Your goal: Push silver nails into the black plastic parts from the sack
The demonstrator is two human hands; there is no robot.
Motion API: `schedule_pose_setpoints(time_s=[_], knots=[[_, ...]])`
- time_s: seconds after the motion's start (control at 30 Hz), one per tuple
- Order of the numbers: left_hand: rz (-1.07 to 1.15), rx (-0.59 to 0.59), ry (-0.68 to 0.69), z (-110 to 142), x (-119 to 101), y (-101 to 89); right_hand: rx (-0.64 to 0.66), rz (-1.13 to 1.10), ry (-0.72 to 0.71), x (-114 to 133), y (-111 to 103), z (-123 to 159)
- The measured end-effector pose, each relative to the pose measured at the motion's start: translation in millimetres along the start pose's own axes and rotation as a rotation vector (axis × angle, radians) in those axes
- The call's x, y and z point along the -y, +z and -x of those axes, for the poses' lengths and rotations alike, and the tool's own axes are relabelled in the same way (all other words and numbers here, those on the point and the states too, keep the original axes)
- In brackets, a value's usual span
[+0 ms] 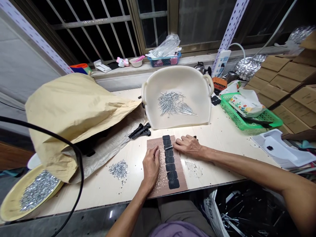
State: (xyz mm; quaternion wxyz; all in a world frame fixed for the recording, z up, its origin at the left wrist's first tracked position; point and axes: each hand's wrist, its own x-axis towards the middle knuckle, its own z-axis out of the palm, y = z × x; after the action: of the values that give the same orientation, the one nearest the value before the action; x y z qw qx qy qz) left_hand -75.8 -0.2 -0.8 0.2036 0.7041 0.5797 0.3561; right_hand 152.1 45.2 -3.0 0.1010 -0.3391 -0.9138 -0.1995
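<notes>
"What green do we see?"
"Our basket (276, 122) near the table's (222, 138) right edge; its white packet (247, 106) has orange flowers (243, 109)."
"And black?"
"We have black pads (171, 167) on our brown board (182, 184)."

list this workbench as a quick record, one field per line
left hand: on brown board
right hand: fingertips at slim metal piece
board centre: column of black pieces
white tub: behind board, holds metal pins
loose pile: small metal parts, left of board
yellow basin: far left, more metal parts
</notes>
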Motion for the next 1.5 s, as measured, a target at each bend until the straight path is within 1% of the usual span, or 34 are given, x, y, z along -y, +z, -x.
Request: schedule_pose_setpoints(time_s=[0.07,0.13,0.17,0.27,0.3,0.33,0.4,0.43,0.47,0.57,0.6,0.63,0.73,0.87,1.0,1.03,1.07,1.13,1.17,1.2,1.23,1.3,1.37,1.5], knots=[[0.001,-0.002,0.003,-0.1,0.3,0.2,0.009,0.032,0.077,0.1,0.6,0.4],[0.000,-0.002,0.001,-0.1,0.9,0.2,0.016,0.050,0.094,0.3,-0.3,2.7],[0.000,-0.002,-0.001,0.0,1.1,0.3,0.014,0.047,0.064,1.2,-1.2,4.5],[0.001,-0.005,-0.004,0.2,1.6,0.4,-0.003,0.008,-0.087,4.9,-4.7,9.6],[0.002,-0.008,-0.003,0.2,1.7,0.4,-0.002,0.005,-0.075,5.5,-5.7,10.4],[0.003,-0.011,-0.002,0.3,1.7,0.4,0.002,0.012,-0.017,5.5,-6.6,10.4],[0.005,-0.014,-0.001,0.2,1.9,0.5,0.010,0.030,0.150,5.6,-8.1,9.8],[0.005,-0.014,0.000,0.1,2.0,0.6,0.008,0.026,0.195,6.7,-8.9,9.9],[0.006,-0.013,0.001,0.0,2.3,0.7,-0.001,0.008,0.175,8.9,-9.8,10.8],[0.006,-0.017,0.000,-0.4,3.2,1.1,-0.054,-0.064,-0.062,21.0,-12.2,17.9],[0.005,-0.020,-0.001,-0.4,3.4,1.2,-0.068,-0.065,-0.098,25.1,-12.8,20.6],[0.004,-0.022,0.000,-0.3,3.5,1.2,-0.075,-0.056,-0.104,28.3,-13.3,22.7],[0.009,-0.016,-0.004,0.4,2.8,0.7,-0.068,-0.029,-0.032,29.4,-13.5,23.0],[0.018,-0.003,-0.023,1.0,1.5,-0.5,-0.045,0.007,0.017,15.7,-12.7,12.2],[0.027,-0.007,-0.026,1.5,2.1,-0.6,0.011,0.068,0.156,6.6,-10.7,4.3],[0.028,-0.009,-0.025,1.6,2.5,-0.4,0.014,0.069,0.162,7.4,-10.1,4.4],[0.030,-0.009,-0.023,1.6,2.9,-0.2,0.011,0.063,0.129,9.3,-9.6,5.6],[0.034,-0.012,-0.022,1.7,3.6,0.4,-0.010,0.032,-0.006,15.1,-9.1,9.8],[0.033,-0.014,-0.023,1.8,3.8,0.6,-0.020,0.021,-0.055,18.1,-9.1,12.2],[0.032,-0.016,-0.025,1.9,4.0,0.9,-0.026,0.016,-0.075,20.7,-9.3,14.5],[0.029,-0.017,-0.025,2.1,4.2,1.1,-0.029,0.014,-0.070,22.7,-9.6,16.2],[0.025,-0.018,-0.020,2.6,4.4,1.4,-0.021,0.012,-0.012,25.0,-10.5,17.7],[0.020,-0.020,-0.011,3.2,4.5,1.6,0.005,0.000,0.024,25.9,-11.9,17.4],[0.009,-0.027,-0.004,3.5,4.5,1.8,0.061,-0.020,0.053,28.1,-14.8,17.4]])
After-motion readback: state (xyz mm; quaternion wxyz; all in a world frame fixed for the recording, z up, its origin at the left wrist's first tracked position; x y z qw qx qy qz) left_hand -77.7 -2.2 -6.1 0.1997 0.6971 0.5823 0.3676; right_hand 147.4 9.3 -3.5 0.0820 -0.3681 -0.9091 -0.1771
